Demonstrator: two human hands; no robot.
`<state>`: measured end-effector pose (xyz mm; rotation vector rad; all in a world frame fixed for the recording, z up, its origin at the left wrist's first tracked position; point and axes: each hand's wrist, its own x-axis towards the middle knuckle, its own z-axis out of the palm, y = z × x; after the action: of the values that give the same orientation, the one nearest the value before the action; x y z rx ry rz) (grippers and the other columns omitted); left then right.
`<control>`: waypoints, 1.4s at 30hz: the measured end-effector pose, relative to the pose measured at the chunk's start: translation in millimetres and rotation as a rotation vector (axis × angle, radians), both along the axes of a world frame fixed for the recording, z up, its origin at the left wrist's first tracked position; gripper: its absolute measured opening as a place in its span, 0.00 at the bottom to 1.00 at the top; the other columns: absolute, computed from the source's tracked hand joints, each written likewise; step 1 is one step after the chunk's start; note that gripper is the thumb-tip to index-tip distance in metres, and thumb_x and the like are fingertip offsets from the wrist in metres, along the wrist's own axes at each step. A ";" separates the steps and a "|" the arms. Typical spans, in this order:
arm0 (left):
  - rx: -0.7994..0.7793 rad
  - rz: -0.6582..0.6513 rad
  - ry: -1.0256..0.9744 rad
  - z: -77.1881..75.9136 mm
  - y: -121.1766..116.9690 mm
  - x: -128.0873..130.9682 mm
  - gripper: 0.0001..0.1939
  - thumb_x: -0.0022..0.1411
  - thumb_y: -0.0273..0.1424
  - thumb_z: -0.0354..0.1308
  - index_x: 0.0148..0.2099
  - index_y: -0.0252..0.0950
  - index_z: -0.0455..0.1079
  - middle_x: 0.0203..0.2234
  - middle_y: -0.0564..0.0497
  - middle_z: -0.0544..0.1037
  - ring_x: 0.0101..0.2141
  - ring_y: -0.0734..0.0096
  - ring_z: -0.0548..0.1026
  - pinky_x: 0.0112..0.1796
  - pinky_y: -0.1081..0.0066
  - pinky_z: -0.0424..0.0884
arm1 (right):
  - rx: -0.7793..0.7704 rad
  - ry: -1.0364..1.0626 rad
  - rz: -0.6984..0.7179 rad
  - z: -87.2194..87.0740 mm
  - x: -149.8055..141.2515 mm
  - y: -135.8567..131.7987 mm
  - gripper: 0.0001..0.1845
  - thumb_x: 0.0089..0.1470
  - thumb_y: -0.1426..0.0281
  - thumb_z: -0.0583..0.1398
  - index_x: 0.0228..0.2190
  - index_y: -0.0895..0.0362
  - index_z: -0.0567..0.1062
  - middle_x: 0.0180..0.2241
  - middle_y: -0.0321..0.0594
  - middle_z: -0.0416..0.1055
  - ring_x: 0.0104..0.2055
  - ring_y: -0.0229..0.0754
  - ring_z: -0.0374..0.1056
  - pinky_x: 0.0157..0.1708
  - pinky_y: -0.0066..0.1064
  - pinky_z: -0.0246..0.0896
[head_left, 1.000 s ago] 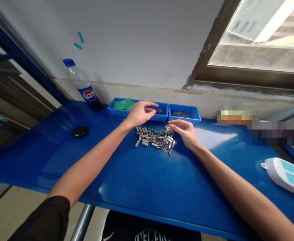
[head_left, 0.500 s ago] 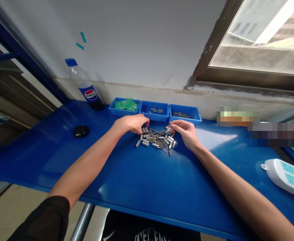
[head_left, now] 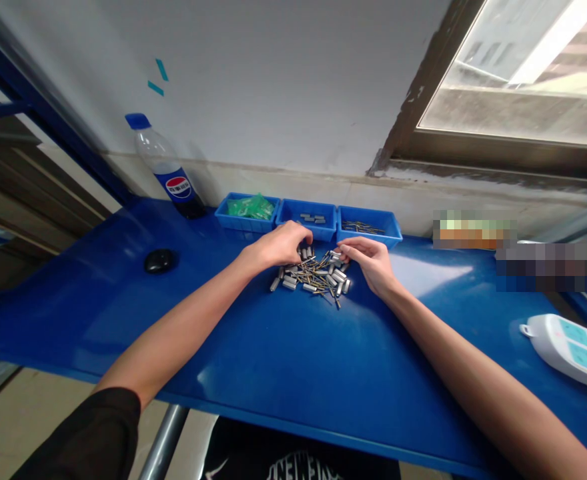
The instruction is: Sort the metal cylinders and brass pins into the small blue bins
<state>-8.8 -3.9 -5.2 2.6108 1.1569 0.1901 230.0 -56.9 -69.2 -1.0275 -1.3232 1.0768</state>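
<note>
Clock directions are taken from the pile, with twelve at the wall. The near part of the smooth blue bench [head_left: 283,373] is foremost. At four o'clock lies a white power strip with turquoise panels [head_left: 581,350]. In the centre is the pile, where silver metal cylinders [head_left: 289,284] and slender brass-toned pins [head_left: 314,272] lie mixed together. Progress is judged partial: this pile is the unsorted portion and appears the larger share.

Left hand [head_left: 284,245], at eleven o'clock: palm down, wrist bent inward, fingers curled downward beside several cylinders. Its fingertips are hidden; grip cannot be determined. Right hand [head_left: 366,259], at two o'clock: low over the bench, thumb and forefinger nearly together at cylinders on the pile's edge. Whether any is gripped cannot be confirmed.

Beyond stand three blue plastic trays in a row. The middle tray [head_left: 323,233], at twelve, contains a few loose cylinders; the right tray [head_left: 393,238], at one, contains pins only, as far as visible. These are judged the completed portion. The left tray [head_left: 243,225], at eleven, holds crumpled green plastic packets [head_left: 251,207].
</note>
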 end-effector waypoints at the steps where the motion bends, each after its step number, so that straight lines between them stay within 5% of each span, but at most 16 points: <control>1: -0.013 0.012 -0.019 -0.5 0.3 0.2 0.25 0.48 0.18 0.61 0.50 0.32 0.81 0.39 0.42 0.84 0.39 0.58 0.81 0.40 0.68 0.74 | 0.001 0.007 0.006 -0.3 0.2 0.2 0.15 0.51 0.57 0.73 0.36 0.53 0.85 0.32 0.40 0.83 0.32 0.42 0.76 0.34 0.34 0.70; 10: 0.077 0.064 0.026 10.7 -4.6 -2.5 0.14 0.57 0.23 0.60 0.46 0.33 0.81 0.40 0.40 0.83 0.42 0.55 0.80 0.42 0.65 0.73 | -0.014 0.021 0.010 -0.3 -0.1 0.5 0.15 0.51 0.57 0.73 0.36 0.54 0.85 0.31 0.40 0.82 0.32 0.43 0.76 0.34 0.34 0.69; 14: -0.014 0.104 0.188 10.2 -8.6 -3.5 0.14 0.55 0.20 0.61 0.44 0.34 0.79 0.42 0.39 0.82 0.42 0.54 0.80 0.37 0.67 0.72 | -0.012 0.017 0.010 -0.2 0.0 0.5 0.15 0.51 0.57 0.73 0.36 0.53 0.85 0.32 0.40 0.82 0.32 0.43 0.76 0.34 0.35 0.70; 21: -0.030 0.129 0.120 9.4 -9.4 0.3 0.17 0.51 0.19 0.61 0.44 0.34 0.79 0.35 0.42 0.82 0.37 0.55 0.80 0.37 0.66 0.72 | -0.016 0.016 0.013 1.3 0.0 0.0 0.14 0.51 0.57 0.73 0.35 0.53 0.85 0.31 0.40 0.82 0.32 0.43 0.75 0.34 0.35 0.70; 25: 0.003 0.068 -0.063 14.4 -7.5 0.1 0.15 0.54 0.19 0.59 0.44 0.33 0.79 0.34 0.44 0.83 0.35 0.62 0.80 0.36 0.68 0.72 | -0.016 0.018 0.014 1.2 0.1 -0.2 0.15 0.51 0.57 0.73 0.36 0.53 0.85 0.31 0.40 0.82 0.32 0.43 0.76 0.35 0.36 0.71; 31: -0.163 -0.071 -0.512 15.3 -9.4 11.3 0.11 0.57 0.25 0.64 0.44 0.33 0.80 0.37 0.46 0.85 0.37 0.66 0.82 0.40 0.69 0.78 | -0.018 -0.005 0.070 4.0 -0.4 -3.5 0.20 0.50 0.57 0.73 0.43 0.51 0.85 0.40 0.42 0.85 0.39 0.47 0.80 0.40 0.38 0.75; 38: -0.291 -0.022 -0.644 13.5 -7.4 12.4 0.07 0.59 0.32 0.67 0.38 0.33 0.82 0.33 0.46 0.85 0.32 0.66 0.83 0.39 0.68 0.80 | -0.060 -0.032 0.082 7.1 -1.9 -4.6 0.22 0.47 0.55 0.75 0.43 0.52 0.85 0.41 0.44 0.85 0.42 0.51 0.81 0.38 0.40 0.77; 42: -0.176 0.144 -0.734 9.9 -1.7 10.1 0.08 0.61 0.30 0.66 0.41 0.33 0.82 0.38 0.44 0.86 0.37 0.64 0.84 0.42 0.66 0.82 | -0.020 -0.017 0.059 5.7 -1.3 -3.9 0.20 0.50 0.56 0.73 0.42 0.52 0.85 0.42 0.45 0.85 0.40 0.49 0.81 0.37 0.39 0.76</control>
<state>1.3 -5.6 4.7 2.0087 1.0130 0.9344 228.7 -60.8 -63.5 -1.0201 -1.3657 1.1298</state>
